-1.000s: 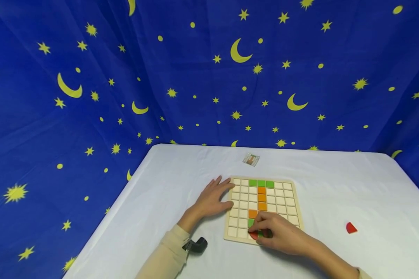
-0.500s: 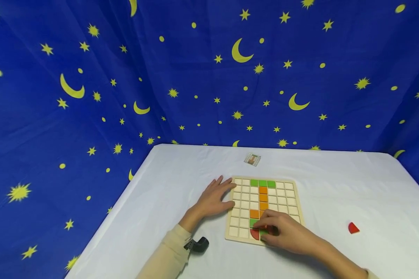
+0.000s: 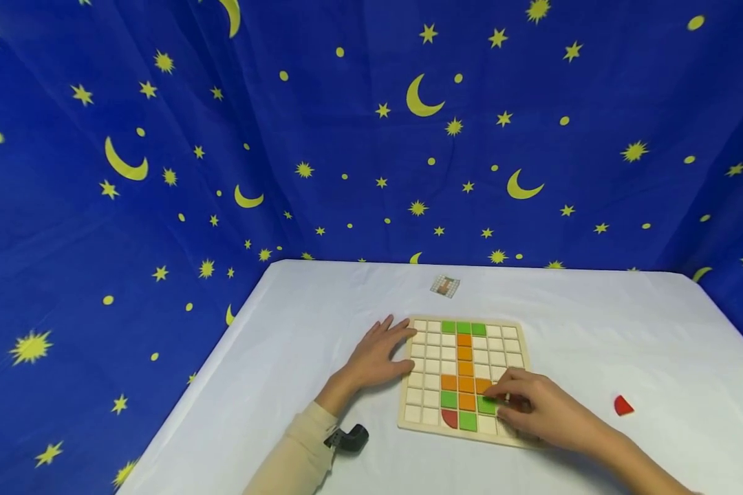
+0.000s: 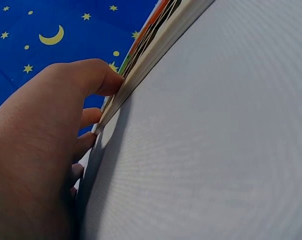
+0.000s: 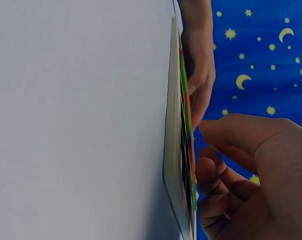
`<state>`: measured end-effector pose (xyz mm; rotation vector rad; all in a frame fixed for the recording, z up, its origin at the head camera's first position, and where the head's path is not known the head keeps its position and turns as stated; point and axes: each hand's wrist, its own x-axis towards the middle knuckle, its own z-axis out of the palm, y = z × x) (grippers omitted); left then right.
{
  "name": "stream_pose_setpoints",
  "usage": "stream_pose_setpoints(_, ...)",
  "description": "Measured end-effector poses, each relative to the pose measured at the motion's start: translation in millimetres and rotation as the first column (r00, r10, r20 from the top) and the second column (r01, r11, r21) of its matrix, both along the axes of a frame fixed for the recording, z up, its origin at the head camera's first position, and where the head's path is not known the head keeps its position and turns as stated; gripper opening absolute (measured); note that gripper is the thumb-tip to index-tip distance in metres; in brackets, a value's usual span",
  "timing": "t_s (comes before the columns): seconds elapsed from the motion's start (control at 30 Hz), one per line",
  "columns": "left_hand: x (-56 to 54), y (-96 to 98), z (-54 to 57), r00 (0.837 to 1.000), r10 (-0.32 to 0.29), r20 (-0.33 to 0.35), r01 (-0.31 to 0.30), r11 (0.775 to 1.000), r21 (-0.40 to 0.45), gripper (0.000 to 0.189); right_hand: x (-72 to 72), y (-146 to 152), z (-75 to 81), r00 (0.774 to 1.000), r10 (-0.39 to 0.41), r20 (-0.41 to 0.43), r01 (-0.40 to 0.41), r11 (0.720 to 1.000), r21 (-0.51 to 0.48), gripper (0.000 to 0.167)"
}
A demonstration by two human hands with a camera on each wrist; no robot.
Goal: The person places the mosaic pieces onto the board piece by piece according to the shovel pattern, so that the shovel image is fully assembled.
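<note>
A wooden grid board lies on the white table, with green and orange square tiles forming a column and bars. A red quarter-circle tile sits in a bottom-row cell beside a green tile. My left hand rests against the board's left edge, fingers spread, thumb and fingertips at the rim; the left wrist view shows them along its side. Over the lower right of the board hovers my right hand, fingers bent loosely with nothing visible between them. Its index fingertip overlaps the corner of a green tile.
Another red quarter-circle tile lies on the table to the right of the board. Behind the board is a small pattern card. A black device is strapped at my left wrist. A blue curtain with stars surrounds the table.
My right hand has let go of the red quarter-circle tile, now in the bottom-row cell, and moved right across the board, uncovering orange and green tiles. My left hand stays at the edge.
</note>
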<state>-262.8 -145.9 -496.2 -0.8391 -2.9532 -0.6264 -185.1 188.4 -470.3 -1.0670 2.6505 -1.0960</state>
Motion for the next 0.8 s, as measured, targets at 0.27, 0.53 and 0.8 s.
stream_pose_setpoints(0.27,0.5,0.7,0.2,1.000,0.001,0.002,-0.001,1.000,0.004,0.064,2.8,24,-1.7,0.996,-0.095,-0.003,0.095,0.995,0.035,0.021)
stream_pose_setpoints(0.53,1.4,-0.9,-1.0,1.000,0.001,-0.018,-0.001,1.000,0.008,0.064,5.6,40,-2.4,0.985,-0.175,-0.014,0.175,0.983,0.050,0.024)
stream_pose_setpoints(0.8,1.1,0.1,-1.9,1.000,0.000,-0.015,0.000,1.000,0.016,0.065,7.5,55,-0.4,0.969,-0.249,-0.009,0.249,0.964,0.090,0.027)
